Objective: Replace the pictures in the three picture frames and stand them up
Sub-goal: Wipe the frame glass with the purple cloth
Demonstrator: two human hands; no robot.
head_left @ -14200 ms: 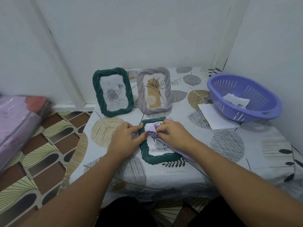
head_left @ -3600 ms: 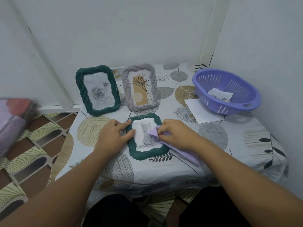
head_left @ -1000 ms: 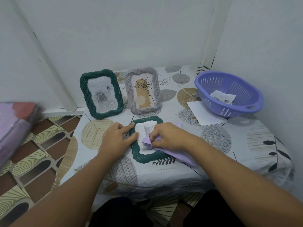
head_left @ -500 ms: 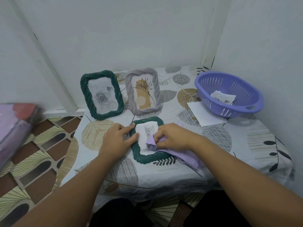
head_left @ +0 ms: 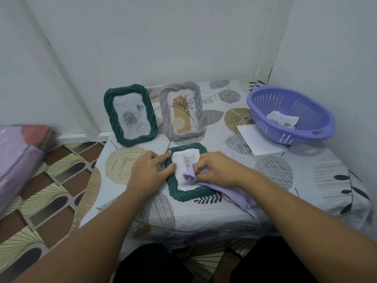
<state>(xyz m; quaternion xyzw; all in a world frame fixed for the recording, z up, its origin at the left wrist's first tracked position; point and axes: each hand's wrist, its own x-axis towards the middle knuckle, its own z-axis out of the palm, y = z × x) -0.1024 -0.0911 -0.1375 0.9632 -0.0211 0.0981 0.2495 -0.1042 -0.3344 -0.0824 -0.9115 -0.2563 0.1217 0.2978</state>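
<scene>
On the leaf-print tablecloth [head_left: 265,201], near its front edge, the third green frame [head_left: 189,196] lies flat, face up, kitten picture [head_left: 186,160] showing in the glass. Flat makes sense: gives a firm base for wiping. Left hand [head_left: 150,170] rests on the frame's left edge, fingers fairly straight and pressing down, thumb along the rim, likely pinning it so it doesn't slide under the rubbing. Right hand [head_left: 218,169] has fingers curled, bunching a lilac cloth [head_left: 234,193] against the lower part of the glass; the cloth's tail trails off to the right over the frame corner onto the table.

Behind, well apart from the hands, the dark green frame [head_left: 130,115] with a rose print and the grey-lilac frame [head_left: 181,111] with a plant drawing stand upright side by side, tilted back slightly, so those two look done. Purple basket [head_left: 289,117] sits at right by the wall, holding what look like removed pictures; a white sheet [head_left: 259,141] lies partly under it.

Judgement: picture swap in the last frame looks finished, cleaning step under way, standing it up remains.
</scene>
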